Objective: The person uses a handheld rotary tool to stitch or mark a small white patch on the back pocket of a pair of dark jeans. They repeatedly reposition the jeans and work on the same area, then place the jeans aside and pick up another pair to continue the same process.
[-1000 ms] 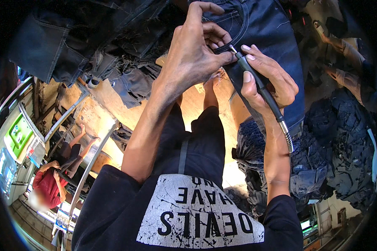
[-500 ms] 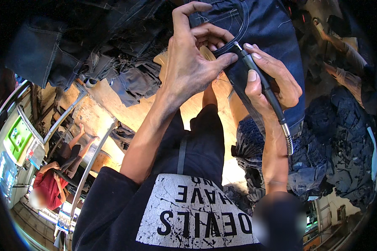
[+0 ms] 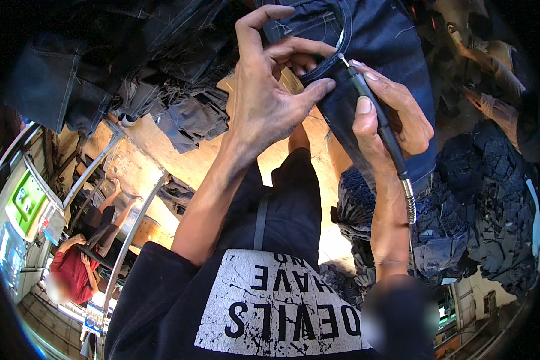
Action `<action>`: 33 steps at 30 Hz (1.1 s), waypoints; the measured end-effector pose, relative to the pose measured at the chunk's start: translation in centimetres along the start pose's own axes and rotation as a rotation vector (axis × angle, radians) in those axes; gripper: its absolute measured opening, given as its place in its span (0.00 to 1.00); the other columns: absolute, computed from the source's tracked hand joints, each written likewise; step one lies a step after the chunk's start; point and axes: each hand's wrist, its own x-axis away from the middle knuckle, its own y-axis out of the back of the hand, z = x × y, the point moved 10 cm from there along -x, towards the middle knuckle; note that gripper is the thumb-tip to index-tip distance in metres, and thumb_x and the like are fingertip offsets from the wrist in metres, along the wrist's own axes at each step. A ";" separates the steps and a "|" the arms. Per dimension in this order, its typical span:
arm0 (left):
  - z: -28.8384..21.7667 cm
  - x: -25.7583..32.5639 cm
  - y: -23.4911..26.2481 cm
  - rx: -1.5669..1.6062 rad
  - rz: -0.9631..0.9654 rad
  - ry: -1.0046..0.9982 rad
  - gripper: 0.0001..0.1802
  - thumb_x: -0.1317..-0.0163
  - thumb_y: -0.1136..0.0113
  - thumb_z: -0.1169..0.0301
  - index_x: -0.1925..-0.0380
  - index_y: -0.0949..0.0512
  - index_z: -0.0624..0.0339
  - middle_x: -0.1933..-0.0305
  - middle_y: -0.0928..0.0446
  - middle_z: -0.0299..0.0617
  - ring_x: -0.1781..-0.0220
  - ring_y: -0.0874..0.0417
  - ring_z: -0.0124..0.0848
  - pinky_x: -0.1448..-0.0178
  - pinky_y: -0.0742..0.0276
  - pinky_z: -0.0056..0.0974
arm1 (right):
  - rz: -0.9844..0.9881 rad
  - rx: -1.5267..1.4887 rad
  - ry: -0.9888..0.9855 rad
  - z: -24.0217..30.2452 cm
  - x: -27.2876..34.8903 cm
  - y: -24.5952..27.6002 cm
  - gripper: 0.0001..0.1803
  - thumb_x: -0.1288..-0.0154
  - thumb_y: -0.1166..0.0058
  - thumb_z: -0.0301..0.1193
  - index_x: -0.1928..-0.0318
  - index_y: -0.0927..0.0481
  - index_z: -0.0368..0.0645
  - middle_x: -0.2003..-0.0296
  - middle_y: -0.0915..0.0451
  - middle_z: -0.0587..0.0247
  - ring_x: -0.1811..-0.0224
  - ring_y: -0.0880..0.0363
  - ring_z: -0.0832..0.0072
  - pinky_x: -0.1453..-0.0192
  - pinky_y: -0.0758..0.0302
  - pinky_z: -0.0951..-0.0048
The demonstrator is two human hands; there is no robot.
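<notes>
A pair of dark blue jeans (image 3: 399, 48) hangs at the upper middle, with pale stitching around a curved pocket edge. My left hand (image 3: 264, 99) grips the denim at that edge, its index finger lying along the fabric band and its thumb held apart below. Part of its other fingers is hidden by the cloth. In my right hand (image 3: 402, 114) is a slim black rotary handpiece (image 3: 385, 129), held like a pen, with a spring-sleeved cable at its rear. The handpiece's thin metal tip meets the pocket edge beside my left index fingertip.
Dark denim pieces (image 3: 48, 78) hang at the upper left. Heaps of dark garments (image 3: 498, 210) lie at the right. Past a metal rail (image 3: 132, 231) at the left sits a person in a red shirt (image 3: 75, 273). Another person's arm (image 3: 492, 111) shows at the upper right.
My left hand has shifted slightly left. The handpiece tip has moved a little up along the pocket edge, and a pale sliver now shows above it.
</notes>
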 end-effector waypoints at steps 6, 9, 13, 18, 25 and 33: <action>-0.3 0.0 0.1 -0.156 0.110 -0.118 0.55 0.44 0.19 0.82 0.25 0.48 0.57 0.46 0.13 0.59 0.50 0.08 0.37 0.41 0.11 0.38 | -0.017 -0.002 -0.013 0.0 -0.1 0.1 0.13 0.27 0.36 0.32 0.49 0.15 0.35 0.51 0.09 0.40 0.47 0.07 0.54 0.39 0.12 0.59; -0.1 0.1 0.0 -0.173 0.110 -0.122 0.54 0.44 0.19 0.82 0.25 0.47 0.57 0.46 0.13 0.59 0.50 0.08 0.37 0.41 0.11 0.38 | -0.066 -0.022 -0.004 0.1 -0.2 0.4 0.13 0.32 0.35 0.30 0.51 0.14 0.34 0.53 0.09 0.40 0.48 0.07 0.54 0.40 0.11 0.60; 0.0 0.1 -0.1 -0.224 0.119 -0.114 0.54 0.44 0.19 0.82 0.25 0.47 0.57 0.46 0.13 0.59 0.50 0.08 0.37 0.41 0.10 0.38 | -0.129 -0.080 -0.022 -0.4 -0.1 0.9 0.13 0.41 0.33 0.25 0.55 0.11 0.32 0.58 0.08 0.39 0.50 0.06 0.54 0.41 0.10 0.60; -0.2 0.0 0.0 -0.248 0.119 -0.133 0.54 0.43 0.19 0.80 0.25 0.48 0.57 0.46 0.13 0.59 0.51 0.07 0.37 0.41 0.10 0.38 | 0.024 -0.045 0.009 -0.4 -0.1 0.0 0.15 0.27 0.37 0.29 0.46 0.17 0.34 0.47 0.11 0.37 0.41 0.10 0.49 0.34 0.15 0.56; 0.3 0.1 0.1 -0.194 0.090 -0.103 0.53 0.44 0.19 0.80 0.26 0.46 0.56 0.46 0.11 0.54 0.53 0.09 0.34 0.41 0.13 0.37 | -0.038 -0.074 -0.073 -1.1 -0.3 0.5 0.14 0.35 0.35 0.26 0.51 0.13 0.33 0.53 0.09 0.39 0.46 0.07 0.53 0.39 0.12 0.60; 0.6 0.0 0.1 -0.136 0.066 -0.075 0.53 0.45 0.20 0.81 0.26 0.45 0.56 0.45 0.10 0.51 0.53 0.10 0.33 0.41 0.15 0.36 | -0.079 -0.104 -0.068 -1.4 -0.4 0.6 0.14 0.35 0.35 0.25 0.51 0.13 0.32 0.54 0.09 0.40 0.49 0.06 0.54 0.42 0.11 0.62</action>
